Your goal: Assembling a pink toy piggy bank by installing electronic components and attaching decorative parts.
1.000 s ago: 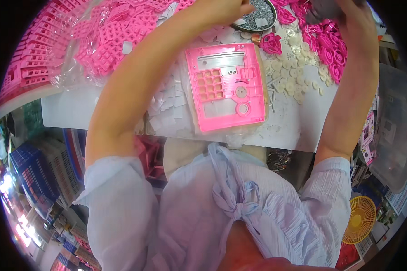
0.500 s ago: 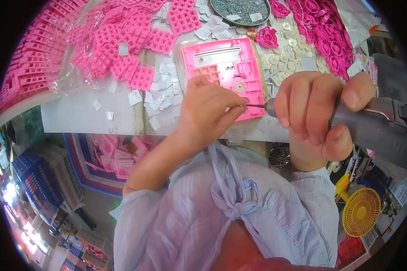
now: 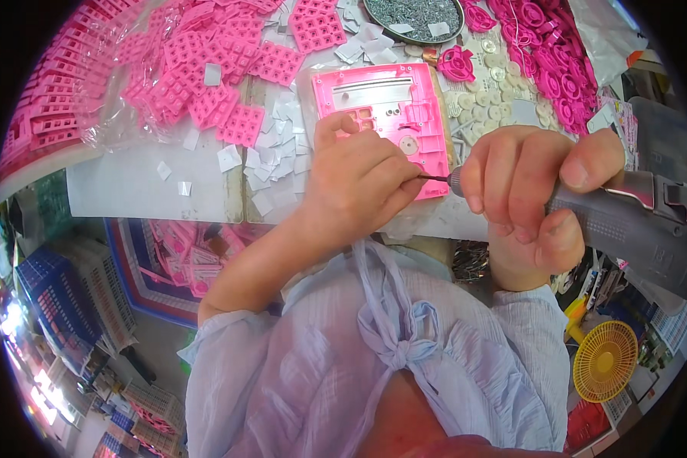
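My right hand (image 3: pixel 522 183) is wrapped round a grey electric screwdriver (image 3: pixel 622 225), held level above the table's right side. Its thin dark bit (image 3: pixel 436 178) points left. The fingertips of my left hand (image 3: pixel 358 179) are pinched together at the tip of that bit; whatever small piece lies between them is too hidden to name. Beneath both hands lies a pink plastic housing (image 3: pixel 433 130), open side up, with ribs, a long silvery strip (image 3: pixel 378 93) and a round pale disc (image 3: pixel 409 145) in it. My left hand covers its lower left part.
A round dish of small metal screws (image 3: pixel 416 15) stands behind the housing. Pink grid-like keypad parts (image 3: pixel 244 126) and white paper pieces (image 3: pixel 282 164) lie left. White discs (image 3: pixel 484 99) and magenta parts (image 3: pixel 557 69) lie right. Below are a blue-rimmed basket (image 3: pixel 141 282) and a yellow fan (image 3: pixel 604 361).
The view has shifted slightly. My left fingertips have closed further over the bit's tip, where a small metallic piece showed before. The screwdriver stays level in my right hand.
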{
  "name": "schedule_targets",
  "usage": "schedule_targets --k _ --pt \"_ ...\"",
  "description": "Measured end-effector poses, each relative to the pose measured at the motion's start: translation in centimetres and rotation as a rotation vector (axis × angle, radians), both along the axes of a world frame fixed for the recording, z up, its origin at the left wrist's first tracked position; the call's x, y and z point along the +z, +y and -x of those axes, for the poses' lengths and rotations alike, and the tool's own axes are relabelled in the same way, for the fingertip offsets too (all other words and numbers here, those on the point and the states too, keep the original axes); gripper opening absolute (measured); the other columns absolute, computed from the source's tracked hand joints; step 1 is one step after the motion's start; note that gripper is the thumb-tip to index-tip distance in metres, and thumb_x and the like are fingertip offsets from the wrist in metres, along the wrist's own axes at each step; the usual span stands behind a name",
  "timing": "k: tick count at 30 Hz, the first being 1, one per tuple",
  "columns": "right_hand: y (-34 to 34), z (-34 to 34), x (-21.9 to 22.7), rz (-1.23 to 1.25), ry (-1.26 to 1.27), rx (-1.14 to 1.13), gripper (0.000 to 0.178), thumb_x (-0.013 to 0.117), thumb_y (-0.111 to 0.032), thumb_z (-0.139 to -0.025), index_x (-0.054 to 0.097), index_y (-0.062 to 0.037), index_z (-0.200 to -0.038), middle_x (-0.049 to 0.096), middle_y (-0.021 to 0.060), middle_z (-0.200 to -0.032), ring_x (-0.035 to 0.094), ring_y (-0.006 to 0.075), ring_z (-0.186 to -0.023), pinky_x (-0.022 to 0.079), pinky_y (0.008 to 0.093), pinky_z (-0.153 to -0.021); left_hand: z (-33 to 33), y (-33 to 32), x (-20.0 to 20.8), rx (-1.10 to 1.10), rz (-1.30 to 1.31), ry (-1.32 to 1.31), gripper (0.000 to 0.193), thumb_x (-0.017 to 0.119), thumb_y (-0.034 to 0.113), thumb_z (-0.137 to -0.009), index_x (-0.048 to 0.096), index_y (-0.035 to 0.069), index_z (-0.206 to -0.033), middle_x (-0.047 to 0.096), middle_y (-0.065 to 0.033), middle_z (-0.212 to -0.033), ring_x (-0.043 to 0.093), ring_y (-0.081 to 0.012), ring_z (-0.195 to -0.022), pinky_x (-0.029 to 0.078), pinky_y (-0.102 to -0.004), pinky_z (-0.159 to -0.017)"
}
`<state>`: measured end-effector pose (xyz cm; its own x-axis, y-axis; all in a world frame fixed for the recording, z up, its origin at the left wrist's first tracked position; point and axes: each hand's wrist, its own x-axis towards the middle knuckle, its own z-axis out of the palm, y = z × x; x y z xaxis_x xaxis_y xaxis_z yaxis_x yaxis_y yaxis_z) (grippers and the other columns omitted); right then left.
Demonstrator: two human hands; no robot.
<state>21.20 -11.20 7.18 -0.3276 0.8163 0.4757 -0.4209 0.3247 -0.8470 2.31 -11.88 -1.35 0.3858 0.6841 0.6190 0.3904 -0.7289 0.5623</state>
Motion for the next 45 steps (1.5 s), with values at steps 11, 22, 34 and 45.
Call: schedule_targets --k 11,22,34,45 --pt "-0.2 0.8 -2.7 0.048 -0.057 -0.204 0.028 0.065 -0.018 -0.095 0.044 -0.0142 -0.114 0.047 -0.0002 -0.060 0.043 0.0121 -0.049 0.043 0.0316 -0.051 0.6 0.2 -0.7 -0.010 0.094 0.136 0.014 0.077 0.012 -0.075 0.066 0.012 -0.084 0.071 0.0013 -0.090 0.064 -0.0197 -0.079 0.038 -0.0416 -0.090" --pt "1.8 0.7 -7.8 -0.054 -0.265 -0.210 0.024 0.065 -0.005 -0.091 0.043 -0.0069 -0.099 0.050 0.0056 -0.065 0.048 0.0135 -0.054 0.046 0.0323 -0.053 0.9 1.3 -0.8 -0.111 -0.055 0.505 0.005 0.067 0.019 -0.080 0.070 0.017 -0.083 0.061 0.0052 -0.089 0.055 -0.0151 -0.099 0.039 -0.0437 -0.094" --pt "3.6 -0.1 -4.1 0.121 0.205 0.018 0.035 0.069 -0.008 -0.091 0.050 -0.0010 -0.119 0.054 0.0027 -0.068 0.049 0.0106 -0.053 0.043 0.0281 -0.051 1.8 1.1 -1.1 -0.036 0.041 0.198 0.012 0.077 0.015 -0.079 0.070 0.014 -0.089 0.069 0.0031 -0.095 0.063 -0.0174 -0.096 0.034 -0.0408 -0.089" --pt "0.2 1.4 -1.5 0.062 0.093 0.090 0.030 0.064 -0.026 -0.098 0.046 -0.0150 -0.118 0.048 -0.0058 -0.057 0.046 0.0098 -0.050 0.043 0.0287 -0.052 1.5 -1.9 -0.5 0.032 0.124 0.069 0.018 0.081 0.020 -0.075 0.068 0.016 -0.086 0.067 0.0042 -0.085 0.062 -0.0146 -0.082 0.036 -0.0409 -0.089"
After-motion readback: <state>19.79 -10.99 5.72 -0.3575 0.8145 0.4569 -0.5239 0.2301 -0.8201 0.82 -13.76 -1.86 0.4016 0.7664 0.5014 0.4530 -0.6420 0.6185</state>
